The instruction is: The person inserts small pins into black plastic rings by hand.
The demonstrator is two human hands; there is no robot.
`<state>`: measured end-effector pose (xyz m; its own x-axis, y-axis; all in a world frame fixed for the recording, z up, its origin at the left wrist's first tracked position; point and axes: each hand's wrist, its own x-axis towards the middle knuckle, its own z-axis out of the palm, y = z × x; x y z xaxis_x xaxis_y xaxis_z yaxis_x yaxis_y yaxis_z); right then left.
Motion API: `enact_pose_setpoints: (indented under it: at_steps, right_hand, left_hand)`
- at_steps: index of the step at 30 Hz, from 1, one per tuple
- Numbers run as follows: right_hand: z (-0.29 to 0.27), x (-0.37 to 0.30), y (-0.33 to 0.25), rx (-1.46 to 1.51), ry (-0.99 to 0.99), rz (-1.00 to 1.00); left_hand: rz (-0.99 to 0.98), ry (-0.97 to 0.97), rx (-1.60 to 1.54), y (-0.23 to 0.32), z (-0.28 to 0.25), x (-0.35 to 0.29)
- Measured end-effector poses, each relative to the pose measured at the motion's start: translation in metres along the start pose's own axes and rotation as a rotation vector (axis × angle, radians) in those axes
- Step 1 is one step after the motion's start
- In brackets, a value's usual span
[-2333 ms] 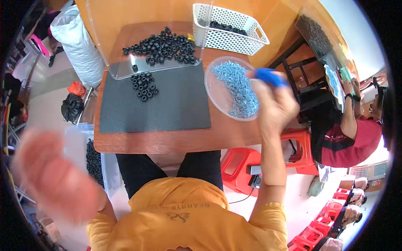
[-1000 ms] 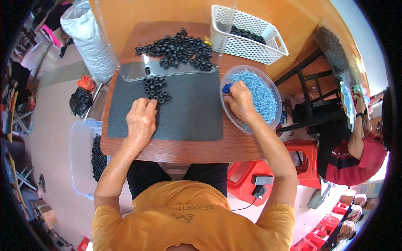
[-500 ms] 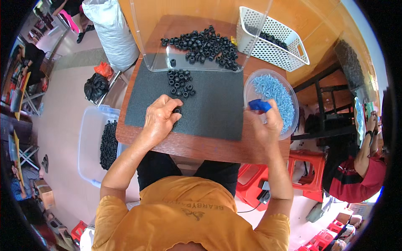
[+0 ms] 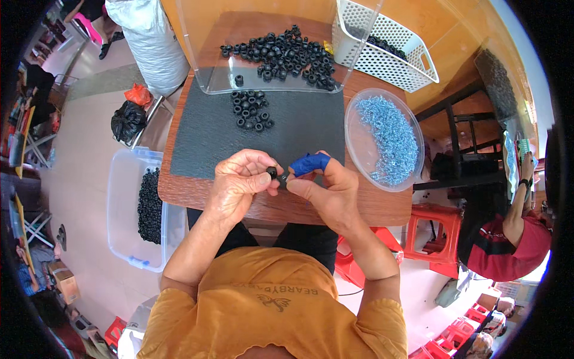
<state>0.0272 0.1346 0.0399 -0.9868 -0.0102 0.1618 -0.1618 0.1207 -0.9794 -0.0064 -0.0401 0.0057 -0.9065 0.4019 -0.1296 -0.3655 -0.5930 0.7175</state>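
Head view: the left hand [image 4: 236,184] pinches one black part [image 4: 272,172] over the table [image 4: 382,209] — apparently unfinished — with the right hand [image 4: 332,194] just beside it, what it grips too small to tell. Parts [image 4: 149,206] in the tub [image 4: 122,203] may be done; loose ones [image 4: 251,112] lie on the mat [image 4: 311,125], blue pieces [image 4: 393,143] in the bowl [image 4: 366,161], a heap [image 4: 279,58] beyond.

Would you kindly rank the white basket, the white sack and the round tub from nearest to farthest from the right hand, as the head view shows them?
1. Round tub: on the table, just ahead and to the right of the right hand.
2. White basket: farther ahead, at the table's far right.
3. White sack: off the table, to its left.
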Motion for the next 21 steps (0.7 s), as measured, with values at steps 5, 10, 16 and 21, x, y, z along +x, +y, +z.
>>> enact_pose_setpoints:
  at_steps: [5, 10, 16, 21]
  right_hand:
    - [0.002, -0.001, -0.001, 0.001, -0.014, 0.023]
    - [0.003, -0.001, -0.003, -0.053, 0.009, 0.117]
    - [0.003, 0.006, -0.002, 0.214, 0.012, 0.291]
    - [0.008, 0.009, 0.006, 0.316, -0.018, 0.326]
  left_hand:
    - [0.033, 0.012, 0.062, -0.002, 0.009, -0.006]
    - [0.155, 0.037, 0.259, -0.008, 0.015, -0.012]
    - [0.155, 0.017, 0.116, -0.017, 0.013, -0.010]
    - [0.072, 0.017, -0.104, -0.021, 0.013, -0.007]
